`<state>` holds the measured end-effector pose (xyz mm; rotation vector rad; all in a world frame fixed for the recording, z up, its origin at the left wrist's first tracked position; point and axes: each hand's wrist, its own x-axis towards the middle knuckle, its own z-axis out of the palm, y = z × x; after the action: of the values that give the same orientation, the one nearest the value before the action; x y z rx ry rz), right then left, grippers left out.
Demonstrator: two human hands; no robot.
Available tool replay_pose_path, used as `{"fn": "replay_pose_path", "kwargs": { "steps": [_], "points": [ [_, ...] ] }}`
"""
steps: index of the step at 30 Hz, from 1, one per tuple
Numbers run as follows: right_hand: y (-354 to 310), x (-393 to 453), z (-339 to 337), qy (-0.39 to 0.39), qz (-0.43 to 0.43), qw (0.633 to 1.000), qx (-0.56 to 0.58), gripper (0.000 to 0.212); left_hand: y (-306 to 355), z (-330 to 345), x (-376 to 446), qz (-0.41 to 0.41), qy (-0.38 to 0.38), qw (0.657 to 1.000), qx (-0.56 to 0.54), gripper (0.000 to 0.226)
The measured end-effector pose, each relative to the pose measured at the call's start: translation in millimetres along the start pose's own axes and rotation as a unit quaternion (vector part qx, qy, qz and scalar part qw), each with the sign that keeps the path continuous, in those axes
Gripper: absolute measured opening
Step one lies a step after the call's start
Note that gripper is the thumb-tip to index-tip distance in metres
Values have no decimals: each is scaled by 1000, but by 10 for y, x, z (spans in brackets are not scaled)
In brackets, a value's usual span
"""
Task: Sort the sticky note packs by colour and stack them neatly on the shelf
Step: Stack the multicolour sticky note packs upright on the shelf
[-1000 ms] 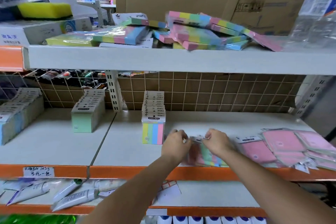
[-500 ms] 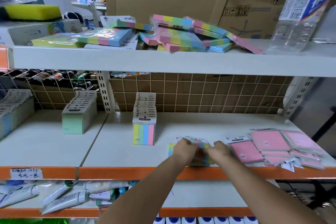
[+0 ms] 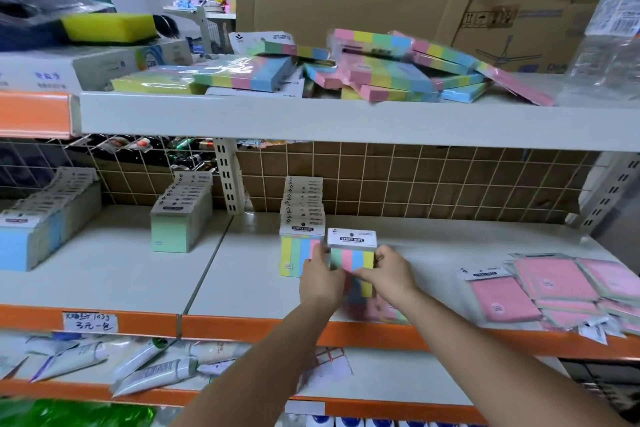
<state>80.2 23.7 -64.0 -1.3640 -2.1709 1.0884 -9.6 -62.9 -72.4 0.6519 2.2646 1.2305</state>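
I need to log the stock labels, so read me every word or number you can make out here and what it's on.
"STICKY NOTE": header card of the held pack.
"STICKY NOTE": front pack of the striped row.
"103g": handwritten price tag; its other characters are too unclear to read.
Box print, pink packs and tubes: too small or blurred.

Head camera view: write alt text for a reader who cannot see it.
Both hands, left hand and right hand, hold a multicolour striped sticky note pack upright beside a standing row of striped packs on the middle shelf. Pink packs lie loose at right; more striped packs are piled on the upper shelf.
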Motion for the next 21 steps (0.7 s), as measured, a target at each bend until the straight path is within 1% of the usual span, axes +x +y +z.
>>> {"fn": "replay_pose_path", "kwargs": {
  "steps": [3, 7, 11, 14, 17, 21],
  "points": [
    [-92, 3, 196, -10, -18, 1000, -9, 29, -104, -179, 51, 2, 16, 1000, 16, 40],
    [-214, -24, 365, -34, -19, 999, -26, 24, -230, -355, 143, 4, 33, 999, 35, 35],
    [-314, -9, 556, -27, -31, 997, -66, 29, -350, -483, 267, 6, 48, 998, 47, 29],
    [-401, 0, 658, -23, -35, 994, -97, 28, -430, -550, 361, 7, 54, 998, 43, 24],
    [-473, 7, 752, -14, -37, 992, -120, 33, -485, -594, 441, 7, 55, 998, 36, 22],
    [-514, 18, 826, -7, -22, 988, -152, 37, -547, -607, 543, 33, 54, 996, 64, 23]
  ]
}}
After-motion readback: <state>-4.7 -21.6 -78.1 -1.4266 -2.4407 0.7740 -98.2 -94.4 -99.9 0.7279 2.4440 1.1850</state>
